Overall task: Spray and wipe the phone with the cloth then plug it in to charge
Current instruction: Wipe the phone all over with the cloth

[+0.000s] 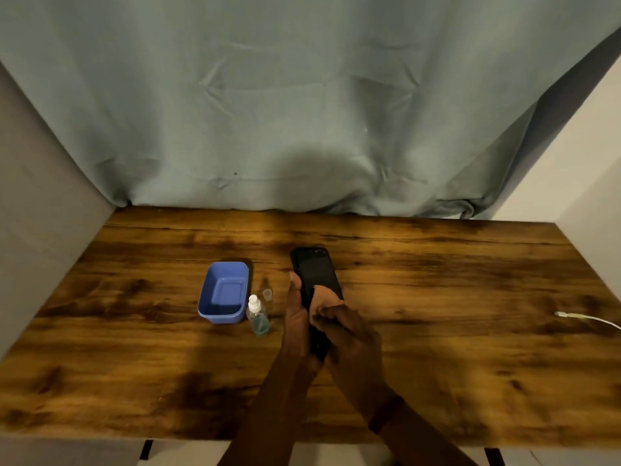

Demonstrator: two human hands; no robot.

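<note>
A black phone (315, 271) is held screen-up above the middle of the wooden table (437, 297). My left hand (297, 317) grips its left edge and lower half from beneath. My right hand (353, 341) presses a small orange-brown cloth (325, 297) onto the lower part of the screen. A clear spray bottle (257, 316) with a white nozzle stands upright just left of my left hand. Its clear cap (267, 294) sits behind it. The white charging cable (584, 318) lies at the table's right edge, plug end pointing left.
A blue plastic tub (224, 292) stands left of the spray bottle. A grey-green curtain (302, 112) hangs behind the table's far edge. Walls close in on both sides.
</note>
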